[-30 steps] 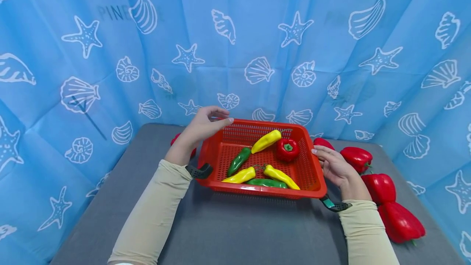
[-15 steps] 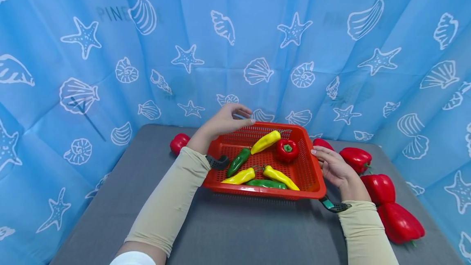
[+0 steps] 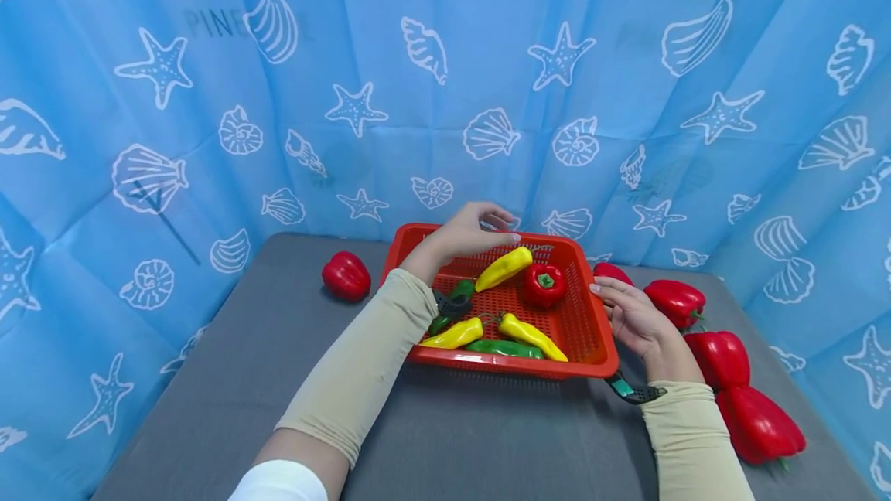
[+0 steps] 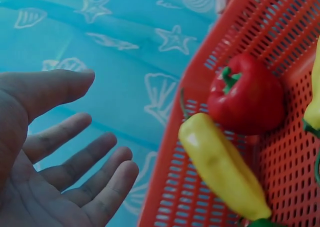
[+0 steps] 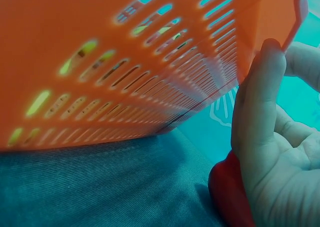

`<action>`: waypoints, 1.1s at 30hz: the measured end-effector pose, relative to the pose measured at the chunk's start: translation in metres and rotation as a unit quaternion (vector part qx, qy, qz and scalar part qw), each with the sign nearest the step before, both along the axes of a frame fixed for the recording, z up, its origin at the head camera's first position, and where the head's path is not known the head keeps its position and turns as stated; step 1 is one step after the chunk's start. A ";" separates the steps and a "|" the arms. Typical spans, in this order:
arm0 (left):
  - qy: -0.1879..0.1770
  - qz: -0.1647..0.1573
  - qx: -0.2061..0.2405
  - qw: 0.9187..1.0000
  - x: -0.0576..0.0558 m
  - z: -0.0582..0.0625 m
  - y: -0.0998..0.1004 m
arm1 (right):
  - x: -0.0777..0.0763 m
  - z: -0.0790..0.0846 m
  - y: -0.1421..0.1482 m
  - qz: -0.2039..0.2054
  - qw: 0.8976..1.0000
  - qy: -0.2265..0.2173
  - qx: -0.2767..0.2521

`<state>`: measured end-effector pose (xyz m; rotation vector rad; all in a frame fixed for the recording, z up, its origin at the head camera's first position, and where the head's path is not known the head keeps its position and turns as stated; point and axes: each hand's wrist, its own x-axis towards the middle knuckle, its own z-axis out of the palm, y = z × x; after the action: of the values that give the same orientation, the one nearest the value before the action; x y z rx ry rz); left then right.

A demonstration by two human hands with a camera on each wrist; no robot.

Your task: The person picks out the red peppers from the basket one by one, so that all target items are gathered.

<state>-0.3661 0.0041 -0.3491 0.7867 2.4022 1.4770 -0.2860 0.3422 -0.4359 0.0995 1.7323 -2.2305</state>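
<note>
A red plastic basket stands on the grey table. It holds several yellow peppers, green peppers and one red bell pepper. My left hand hovers over the basket's back left part, its fingers loosely spread and holding nothing. In the left wrist view, this hand appears apart from a yellow pepper and the red bell pepper. At the right rim, my right hand pinches the basket's edge; the right wrist view has its digits at the rim.
More red bell peppers lie to the right, including one by the table's right edge and another behind my wrist. One red bell pepper sits left of the basket. A blue shell-patterned curtain hangs behind the table.
My left hand has moved right, from the basket's left rim to over its back part, uncovering the red bell pepper on the left. The right hand and basket have barely moved.
</note>
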 end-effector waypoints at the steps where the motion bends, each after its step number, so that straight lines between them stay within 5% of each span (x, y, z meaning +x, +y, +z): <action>1: 0.003 -0.006 -0.001 1.000 -0.001 -0.001 0.003 | 0.000 0.000 0.000 0.000 1.000 0.001 0.000; 15: -0.003 -0.059 -0.047 0.997 -0.010 -0.019 0.040 | 0.000 -0.001 0.000 -0.005 1.000 -0.001 -0.002; 33: -0.028 -0.078 -0.050 0.995 -0.006 -0.043 0.053 | -0.001 -0.002 -0.001 -0.001 1.000 0.000 -0.009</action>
<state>-0.3719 0.0566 -0.3919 0.8765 2.2957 1.2925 -0.2874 0.3415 -0.4375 0.0990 1.7128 -2.2469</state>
